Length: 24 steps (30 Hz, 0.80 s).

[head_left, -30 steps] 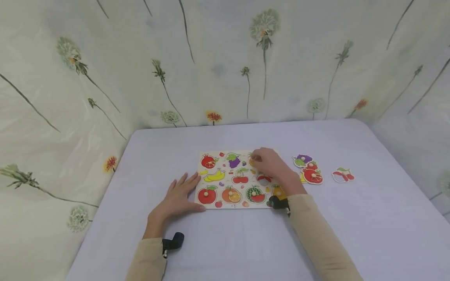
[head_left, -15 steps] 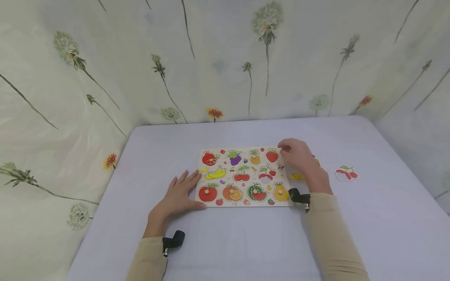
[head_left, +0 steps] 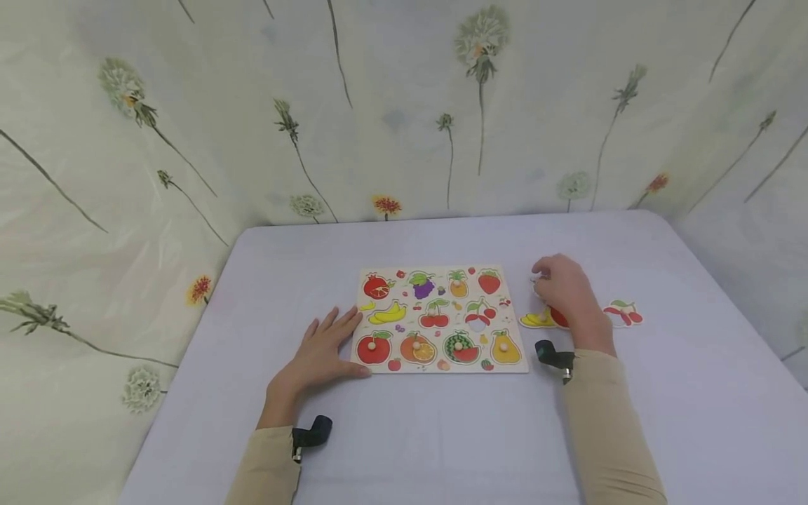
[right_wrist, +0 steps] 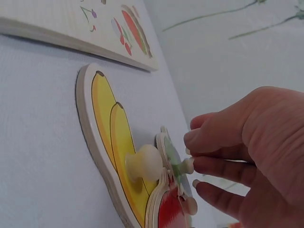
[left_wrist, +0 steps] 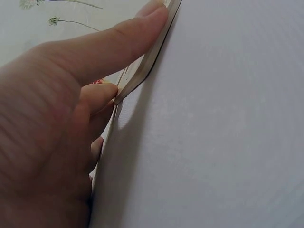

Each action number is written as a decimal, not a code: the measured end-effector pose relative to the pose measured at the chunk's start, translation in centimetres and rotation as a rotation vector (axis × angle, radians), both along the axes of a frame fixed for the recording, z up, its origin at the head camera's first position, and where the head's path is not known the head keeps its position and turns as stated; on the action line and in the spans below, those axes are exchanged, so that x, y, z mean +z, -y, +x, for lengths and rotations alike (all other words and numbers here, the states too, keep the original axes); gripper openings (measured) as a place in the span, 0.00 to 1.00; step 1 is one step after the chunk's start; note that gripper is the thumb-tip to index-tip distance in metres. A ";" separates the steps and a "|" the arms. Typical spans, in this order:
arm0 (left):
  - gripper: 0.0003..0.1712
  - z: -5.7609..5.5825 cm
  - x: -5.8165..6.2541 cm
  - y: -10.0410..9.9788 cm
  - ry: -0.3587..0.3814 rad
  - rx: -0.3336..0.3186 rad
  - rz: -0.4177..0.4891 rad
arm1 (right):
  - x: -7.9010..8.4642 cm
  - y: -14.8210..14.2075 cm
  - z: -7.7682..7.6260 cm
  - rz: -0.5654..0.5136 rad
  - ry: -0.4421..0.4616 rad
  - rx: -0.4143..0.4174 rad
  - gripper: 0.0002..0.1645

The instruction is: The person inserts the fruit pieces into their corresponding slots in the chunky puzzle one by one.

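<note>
One lilac-white table (head_left: 404,435) before dandelion-printed cloth (head_left: 379,63) bears one fruit-puzzle board (head_left: 395,342), splayed left hand (head_left: 318,351) touching its nine-o'clock edge, and four visible loose pieces (head_left: 535,320) at three o'clock, right hand (head_left: 566,286) relaxed beside one knob (right_wrist: 183,167).

Table (head_left: 404,435): softly and evenly lit in the head view, a muted lavender-grey; greyer and flatter in both wrist views.
Backdrop (head_left: 391,168): pale, low in contrast, with a weak sheen on its left side.
Fruit board (head_left: 412,319): colours clear in the head view, smallest prints too tiny to read crisply; a soft grey shadow lies along its edge in the left wrist view.
Left hand (head_left: 320,353): dim up close, darker below the thumb.
Right hand (head_left: 564,289): dull and shaded in its wrist view.
Banana piece (right_wrist: 121,137): outlines distinct, knob (right_wrist: 147,164) slightly soft.
</note>
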<state>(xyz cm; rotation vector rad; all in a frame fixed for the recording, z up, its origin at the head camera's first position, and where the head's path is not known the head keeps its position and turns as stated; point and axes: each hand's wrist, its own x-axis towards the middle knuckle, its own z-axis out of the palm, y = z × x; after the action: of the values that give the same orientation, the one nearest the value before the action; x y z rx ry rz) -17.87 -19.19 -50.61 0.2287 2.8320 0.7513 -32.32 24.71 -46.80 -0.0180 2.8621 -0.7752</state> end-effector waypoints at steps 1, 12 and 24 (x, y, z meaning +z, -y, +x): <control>0.63 0.0 0.0 0.0 0.000 0.000 -0.001 | -0.1 -0.1 0.1 -0.001 0.015 -0.008 0.24; 0.63 0.0 -0.3 0.0 -0.012 0.007 0.005 | -0.4 -0.6 0.1 0.009 0.058 0.005 0.20; 0.63 0.1 -0.1 0.0 -0.010 0.004 0.006 | -0.4 -0.3 0.4 -0.021 0.030 0.004 0.21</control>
<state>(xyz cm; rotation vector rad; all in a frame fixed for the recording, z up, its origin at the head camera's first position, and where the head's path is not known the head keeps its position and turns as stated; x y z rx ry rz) -17.78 -19.21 -50.73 0.2290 2.8413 0.7610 -31.97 24.97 -47.22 -0.0144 2.8251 -0.7986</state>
